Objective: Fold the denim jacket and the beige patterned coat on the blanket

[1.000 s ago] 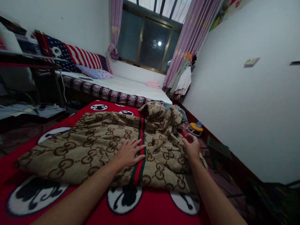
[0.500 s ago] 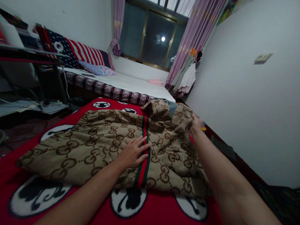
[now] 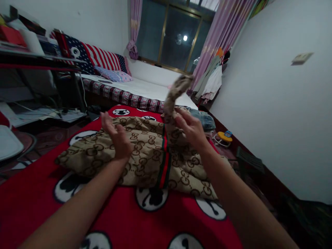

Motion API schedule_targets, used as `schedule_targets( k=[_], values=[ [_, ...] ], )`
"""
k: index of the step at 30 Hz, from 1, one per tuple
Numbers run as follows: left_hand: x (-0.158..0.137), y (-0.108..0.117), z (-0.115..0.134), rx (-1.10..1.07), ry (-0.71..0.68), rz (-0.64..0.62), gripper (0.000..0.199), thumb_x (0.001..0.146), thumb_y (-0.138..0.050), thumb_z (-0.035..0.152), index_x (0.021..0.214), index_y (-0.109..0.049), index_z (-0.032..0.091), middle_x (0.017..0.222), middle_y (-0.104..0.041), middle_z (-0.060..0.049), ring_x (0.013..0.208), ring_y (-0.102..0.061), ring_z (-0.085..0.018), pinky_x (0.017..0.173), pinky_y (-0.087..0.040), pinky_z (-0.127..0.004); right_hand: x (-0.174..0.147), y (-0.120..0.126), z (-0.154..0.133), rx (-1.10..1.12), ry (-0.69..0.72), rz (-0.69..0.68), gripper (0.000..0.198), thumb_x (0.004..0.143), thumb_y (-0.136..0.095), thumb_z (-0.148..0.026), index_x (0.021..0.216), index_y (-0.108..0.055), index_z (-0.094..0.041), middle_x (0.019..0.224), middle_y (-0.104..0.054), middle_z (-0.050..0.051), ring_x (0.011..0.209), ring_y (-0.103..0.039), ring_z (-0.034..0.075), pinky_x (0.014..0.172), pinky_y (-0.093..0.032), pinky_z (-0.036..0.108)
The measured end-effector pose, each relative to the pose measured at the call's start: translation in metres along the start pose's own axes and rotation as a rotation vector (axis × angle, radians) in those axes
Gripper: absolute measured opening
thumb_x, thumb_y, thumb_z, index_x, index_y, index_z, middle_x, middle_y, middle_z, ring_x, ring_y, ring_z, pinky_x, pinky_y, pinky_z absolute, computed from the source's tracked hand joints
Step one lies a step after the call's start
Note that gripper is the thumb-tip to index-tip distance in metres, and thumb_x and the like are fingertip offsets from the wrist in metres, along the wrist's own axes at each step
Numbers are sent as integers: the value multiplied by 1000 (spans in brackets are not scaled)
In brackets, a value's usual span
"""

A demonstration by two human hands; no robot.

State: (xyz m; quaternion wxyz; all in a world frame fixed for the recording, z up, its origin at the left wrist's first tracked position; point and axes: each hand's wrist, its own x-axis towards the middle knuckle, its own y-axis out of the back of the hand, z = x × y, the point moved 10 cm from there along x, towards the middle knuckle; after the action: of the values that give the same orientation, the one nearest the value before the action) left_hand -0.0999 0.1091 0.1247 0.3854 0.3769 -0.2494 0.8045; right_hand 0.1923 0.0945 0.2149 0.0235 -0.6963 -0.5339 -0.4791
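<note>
A beige jacket (image 3: 142, 152) with a brown letter pattern and a green-red-green stripe lies spread on a red blanket (image 3: 116, 214) with white round prints. My right hand (image 3: 190, 129) is closed on a part of it, probably a sleeve, which stands up above the rest and is blurred by motion. Over the gathered left part of the jacket, my left hand (image 3: 116, 136) is raised with its fingers stretched out, holding nothing. Folded denim (image 3: 203, 119) lies just beyond my right hand.
Behind the blanket stands a bed (image 3: 145, 90) with a white sheet and cushions. At left are a cluttered desk (image 3: 38, 64) and a chair (image 3: 10, 143). A yellow stool (image 3: 224, 137) stands on the floor at right, near the wall.
My left hand has lifted off the striped middle of the jacket and moved left. My right hand has moved left, bringing the held fabric up and over toward the stripe.
</note>
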Motion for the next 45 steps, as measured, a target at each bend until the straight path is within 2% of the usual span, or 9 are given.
schedule_targets(
  k=[3,5,11,15,17,26,34,40,45],
  values=[
    [40,57,25,-25,-155,284,60,100,-35,50,145,-28,11,153,-28,-18,145,-24,-28,120,-16,-52,-28,-8,-9,-35,8,-23,34,86,-60,-43,110,-71,-21,97,-74,5,86,-67,17,82,-50,31],
    [55,65,39,-1,-159,260,51,100,-40,46,142,-34,17,150,-36,-13,141,-30,-29,109,-23,-59,-47,11,19,-87,-72,86,30,85,-60,-40,101,-74,-18,97,-74,7,89,-67,19,86,-50,33],
    [36,-23,58,-13,-33,-380,31,97,-48,39,115,-62,19,119,-64,-6,113,-58,-19,97,-44,-41,-91,54,112,-71,-408,197,43,77,-62,-52,91,-73,-13,89,-74,12,83,-68,25,82,-52,39],
    [-47,-95,68,-46,-144,-1166,45,78,-71,47,115,-67,22,119,-67,-6,111,-60,-22,100,-45,-34,-98,27,102,22,-486,-237,43,73,-69,-50,99,-73,-16,91,-74,9,85,-68,23,80,-52,35],
    [-82,-103,67,-9,-231,-1375,61,66,-81,41,123,-65,23,128,-62,-7,117,-57,-24,101,-44,-34,-101,14,78,-25,-382,-455,46,68,-77,-39,110,-71,-21,107,-71,7,99,-65,23,87,-49,34],
    [-91,-108,65,72,-231,-1393,26,77,-57,9,91,-76,20,91,-70,-4,84,-63,-16,77,-45,-23,-110,7,58,-440,-192,-717,32,69,-60,-5,87,-78,-24,91,-70,3,88,-62,18,81,-44,26],
    [-141,-98,43,117,136,-1899,23,77,-65,31,90,-77,16,77,-73,-1,69,-62,-14,58,-40,-18,-130,-7,52,-450,-358,-950,30,79,-66,-51,76,-78,-23,60,-65,0,60,-56,14,53,-31,25],
    [-122,-111,27,18,250,-1608,30,84,-56,39,79,-73,15,64,-68,0,59,-59,-14,54,-40,-20,-111,-26,42,-528,-287,-346,23,86,-61,-40,76,-70,-22,80,-69,2,73,-60,16,64,-35,26],
    [-57,-106,32,62,102,-952,24,84,-57,35,85,-73,17,85,-72,-5,78,-64,-18,71,-48,-27,-145,-86,49,-674,-160,-395,24,93,-50,-36,82,-64,-20,86,-69,4,77,-62,16,64,-32,26]
  ],
)
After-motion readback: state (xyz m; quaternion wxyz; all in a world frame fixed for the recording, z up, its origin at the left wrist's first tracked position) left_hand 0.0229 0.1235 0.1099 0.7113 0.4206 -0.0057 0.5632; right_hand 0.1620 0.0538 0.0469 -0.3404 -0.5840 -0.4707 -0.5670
